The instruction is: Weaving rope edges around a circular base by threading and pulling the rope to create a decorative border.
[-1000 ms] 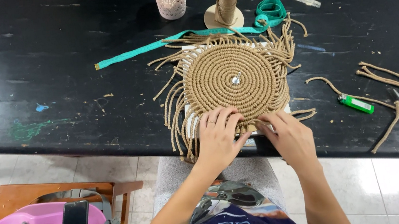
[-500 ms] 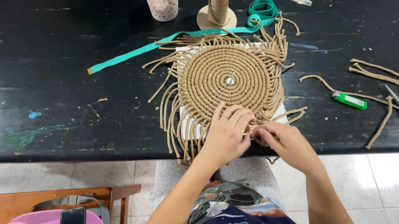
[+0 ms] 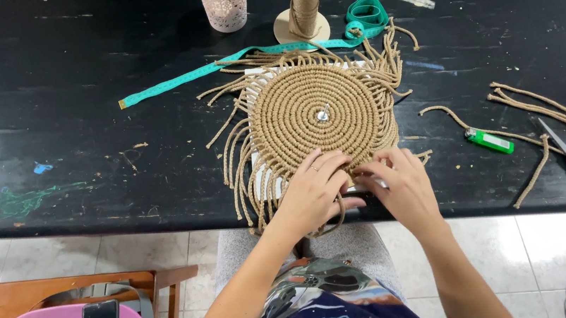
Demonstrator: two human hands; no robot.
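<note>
Both your left hand point(image 3: 313, 192) and right hand point(image 3: 403, 188) pinch loose cords at the near rim of the round jute-rope mat point(image 3: 324, 113) lying at the black table's point(image 3: 63, 99) edge, which looks light, limp and rough, so grip near the knots.

Single head-mounted view, looking steeply down and forward from the seated person's own position. The near edge of the black bench point(image 3: 91, 223) crosses the frame's lower half; the person's forearms enter from the bottom, close to the lens. Tiled floor point(image 3: 561, 234) shows beneath; the bench's far side runs out past the top.
</note>
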